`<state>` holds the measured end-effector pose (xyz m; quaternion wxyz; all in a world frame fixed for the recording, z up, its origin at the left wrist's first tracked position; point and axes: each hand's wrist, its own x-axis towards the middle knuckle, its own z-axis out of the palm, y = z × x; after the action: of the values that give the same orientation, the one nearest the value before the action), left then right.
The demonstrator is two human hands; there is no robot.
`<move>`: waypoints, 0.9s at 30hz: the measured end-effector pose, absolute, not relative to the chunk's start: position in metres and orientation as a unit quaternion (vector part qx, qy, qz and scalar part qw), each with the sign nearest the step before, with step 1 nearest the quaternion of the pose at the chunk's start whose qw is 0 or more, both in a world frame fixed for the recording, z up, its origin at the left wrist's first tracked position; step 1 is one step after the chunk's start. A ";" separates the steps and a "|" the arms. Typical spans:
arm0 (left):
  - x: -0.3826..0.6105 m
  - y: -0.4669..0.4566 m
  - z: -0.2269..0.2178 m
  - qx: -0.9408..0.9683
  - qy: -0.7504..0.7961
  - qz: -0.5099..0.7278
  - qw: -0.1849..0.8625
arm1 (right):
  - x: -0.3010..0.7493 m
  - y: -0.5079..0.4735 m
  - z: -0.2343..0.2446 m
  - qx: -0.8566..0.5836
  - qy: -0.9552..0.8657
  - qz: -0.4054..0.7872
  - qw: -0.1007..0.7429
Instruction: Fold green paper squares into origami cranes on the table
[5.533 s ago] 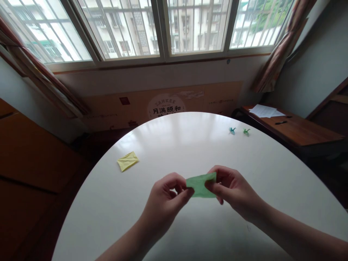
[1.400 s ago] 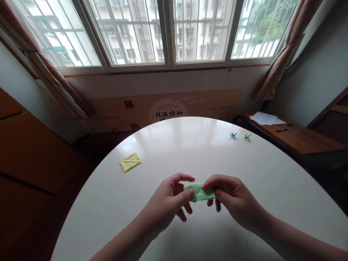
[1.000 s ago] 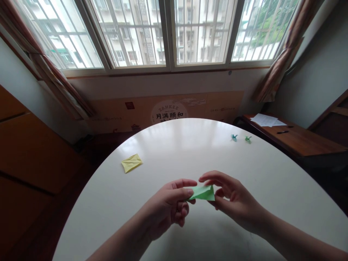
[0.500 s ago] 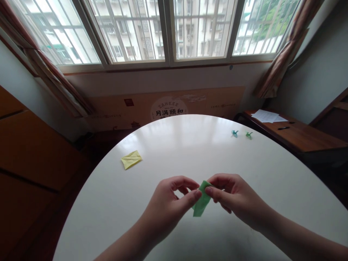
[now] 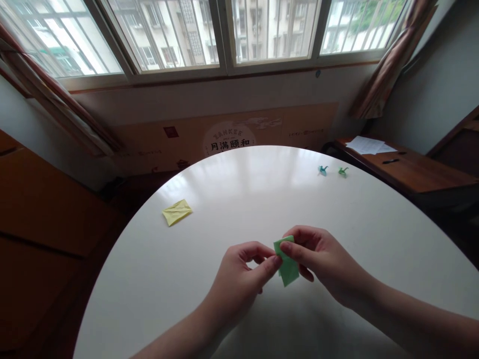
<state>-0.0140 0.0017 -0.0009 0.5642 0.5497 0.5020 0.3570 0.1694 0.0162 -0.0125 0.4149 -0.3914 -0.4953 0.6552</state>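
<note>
A small folded piece of green paper (image 5: 288,267) hangs above the round white table (image 5: 262,199), pinched at its upper end from both sides. My left hand (image 5: 239,279) grips its left edge between thumb and forefinger. My right hand (image 5: 322,262) pinches the top right of it, fingers curled. The paper points down and a little to the right.
A folded yellow paper (image 5: 176,212) lies on the table's left part. Two tiny paper cranes, one teal (image 5: 322,169) and one green (image 5: 343,171), stand at the far right. A wooden desk (image 5: 407,172) with white sheets (image 5: 366,145) and a pen is beyond the table on the right.
The green paper has gone from a wide flat strip held level to a narrower folded piece hanging downward. Both hands stayed pinched on it and drew closer together.
</note>
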 end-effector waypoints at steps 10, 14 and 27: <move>-0.011 0.000 0.006 0.541 0.527 0.389 0.527 | 0.174 0.011 -0.010 -0.406 -0.563 0.598 0.401; -0.010 -0.002 0.007 0.557 0.536 0.388 0.503 | 0.172 0.009 -0.009 -0.408 -0.559 0.599 0.403; -0.011 -0.002 0.001 0.545 0.517 0.384 0.536 | 0.171 0.009 -0.014 -0.398 -0.535 0.625 0.406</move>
<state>-0.0105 -0.0016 0.0014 0.5361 0.5452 0.5173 0.3843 0.1709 0.0093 -0.0142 0.4056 -0.3983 -0.5345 0.6254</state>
